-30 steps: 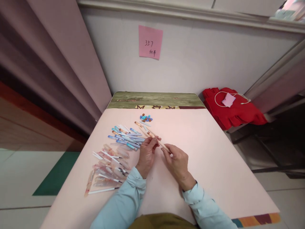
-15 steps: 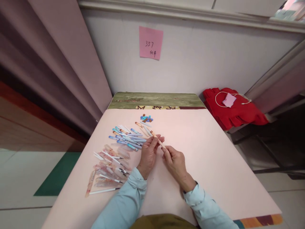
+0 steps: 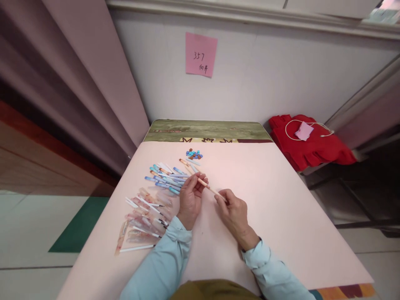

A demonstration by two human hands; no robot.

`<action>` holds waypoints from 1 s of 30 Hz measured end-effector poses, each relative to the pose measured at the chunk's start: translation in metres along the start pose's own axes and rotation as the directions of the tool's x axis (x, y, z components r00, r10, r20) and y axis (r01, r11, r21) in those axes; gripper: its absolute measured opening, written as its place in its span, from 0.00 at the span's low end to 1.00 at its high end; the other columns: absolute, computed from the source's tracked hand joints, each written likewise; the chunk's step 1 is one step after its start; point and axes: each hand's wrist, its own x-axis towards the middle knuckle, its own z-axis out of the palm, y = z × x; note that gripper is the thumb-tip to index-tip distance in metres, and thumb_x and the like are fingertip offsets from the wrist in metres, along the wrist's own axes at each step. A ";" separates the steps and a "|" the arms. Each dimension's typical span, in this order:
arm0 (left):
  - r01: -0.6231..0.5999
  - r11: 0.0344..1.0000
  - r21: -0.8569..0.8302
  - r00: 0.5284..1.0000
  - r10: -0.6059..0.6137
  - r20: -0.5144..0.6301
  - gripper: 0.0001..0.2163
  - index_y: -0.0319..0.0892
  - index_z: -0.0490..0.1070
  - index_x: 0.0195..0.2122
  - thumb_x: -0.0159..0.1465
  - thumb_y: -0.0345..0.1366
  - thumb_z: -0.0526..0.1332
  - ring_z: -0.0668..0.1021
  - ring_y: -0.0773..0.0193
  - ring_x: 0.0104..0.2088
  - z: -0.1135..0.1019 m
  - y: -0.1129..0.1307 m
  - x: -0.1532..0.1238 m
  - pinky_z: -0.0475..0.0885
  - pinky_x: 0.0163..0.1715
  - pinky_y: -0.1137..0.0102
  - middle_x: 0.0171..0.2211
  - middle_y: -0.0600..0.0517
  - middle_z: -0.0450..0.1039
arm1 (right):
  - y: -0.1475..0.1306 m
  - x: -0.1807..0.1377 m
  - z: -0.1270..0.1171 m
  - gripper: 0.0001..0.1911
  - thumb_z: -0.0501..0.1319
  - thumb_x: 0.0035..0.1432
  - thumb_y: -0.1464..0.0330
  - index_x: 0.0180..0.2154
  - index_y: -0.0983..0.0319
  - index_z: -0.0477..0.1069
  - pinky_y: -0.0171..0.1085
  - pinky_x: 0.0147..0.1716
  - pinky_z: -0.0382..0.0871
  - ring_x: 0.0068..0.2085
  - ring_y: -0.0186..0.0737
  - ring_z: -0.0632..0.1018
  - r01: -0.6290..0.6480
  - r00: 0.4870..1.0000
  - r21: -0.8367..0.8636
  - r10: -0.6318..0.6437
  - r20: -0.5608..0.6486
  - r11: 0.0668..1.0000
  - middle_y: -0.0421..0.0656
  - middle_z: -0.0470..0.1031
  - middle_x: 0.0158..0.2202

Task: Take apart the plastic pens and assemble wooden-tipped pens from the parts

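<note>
Table: pale sheet (image 3: 287, 233) spread over it;
Loose parts: white rods (image 3: 137, 248) and clear sleeves (image 3: 120, 241), heaped left;
Pens: blue and brown-ended pile (image 3: 168, 180), beyond the parts;
Right hand (image 3: 233, 212): pinching a pen's (image 3: 211, 190) near end;
Left hand (image 3: 190, 202): fingers curled round its far end;
Bits: small blue and brown pieces (image 3: 194, 154), beyond the pens.

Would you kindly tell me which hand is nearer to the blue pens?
Left: the left hand is at the right edge of the blue pens; the right hand is farther right.
</note>
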 end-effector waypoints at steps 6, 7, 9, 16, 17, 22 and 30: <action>0.034 0.999 -0.021 0.999 -0.034 0.025 0.06 0.37 0.78 0.34 0.56 0.31 0.69 0.82 0.64 0.36 0.000 -0.001 -0.001 0.76 0.44 0.67 0.33 0.47 0.80 | 0.001 -0.001 0.002 0.20 0.48 0.68 0.61 0.31 0.59 0.73 0.31 0.25 0.58 0.22 0.33 0.74 -0.012 0.996 -0.004 0.012 0.092 1.000 0.37 0.75 0.21; 0.032 0.999 -0.021 0.999 -0.031 0.023 0.06 0.37 0.78 0.34 0.56 0.31 0.69 0.82 0.64 0.36 -0.001 -0.002 -0.001 0.76 0.44 0.67 0.33 0.47 0.80 | 0.001 0.000 0.003 0.20 0.48 0.68 0.61 0.30 0.59 0.73 0.31 0.25 0.58 0.21 0.33 0.74 -0.022 0.994 0.013 0.020 0.103 1.000 0.37 0.75 0.20; 0.017 1.000 -0.023 1.000 -0.017 0.012 0.06 0.37 0.78 0.34 0.56 0.31 0.69 0.82 0.64 0.36 -0.001 -0.002 0.000 0.76 0.44 0.67 0.33 0.47 0.80 | -0.001 0.001 0.002 0.22 0.47 0.69 0.59 0.30 0.59 0.74 0.30 0.26 0.60 0.22 0.33 0.75 -0.053 0.990 0.078 0.042 0.134 0.996 0.37 0.75 0.20; -0.042 0.998 -0.048 0.999 0.041 -0.025 0.08 0.38 0.78 0.36 0.55 0.33 0.70 0.81 0.66 0.36 0.001 -0.003 0.002 0.75 0.46 0.69 0.35 0.49 0.80 | 0.002 0.005 -0.010 0.19 0.49 0.68 0.58 0.43 0.58 0.75 0.32 0.31 0.65 0.28 0.36 0.78 -0.132 0.986 0.231 0.105 0.127 0.964 0.39 0.78 0.25; -0.045 0.998 -0.047 0.999 0.044 -0.027 0.09 0.38 0.78 0.36 0.55 0.34 0.71 0.81 0.66 0.37 0.001 -0.004 0.002 0.75 0.46 0.69 0.35 0.49 0.80 | 0.003 0.005 -0.011 0.17 0.52 0.66 0.57 0.42 0.58 0.75 0.32 0.29 0.65 0.27 0.36 0.77 -0.137 0.986 0.251 0.106 0.131 0.958 0.38 0.77 0.25; -0.005 1.000 -0.020 1.000 0.005 -0.011 0.11 0.40 0.77 0.39 0.56 0.37 0.70 0.81 0.66 0.37 0.005 -0.004 -0.002 0.75 0.45 0.69 0.36 0.49 0.80 | 0.007 0.006 -0.007 0.13 0.63 0.58 0.56 0.34 0.60 0.76 0.31 0.25 0.63 0.24 0.34 0.71 -0.138 0.983 0.318 0.092 0.156 0.938 0.39 0.74 0.23; 0.075 0.963 0.260 0.967 -0.135 0.218 0.11 0.38 0.78 0.38 0.54 0.30 0.71 0.79 0.65 0.38 0.005 -0.006 -0.009 0.74 0.41 0.71 0.38 0.47 0.80 | 0.004 0.009 -0.004 0.17 0.60 0.60 0.55 0.36 0.63 0.76 0.31 0.24 0.63 0.24 0.33 0.70 -0.297 0.953 0.641 0.178 0.246 0.707 0.40 0.72 0.23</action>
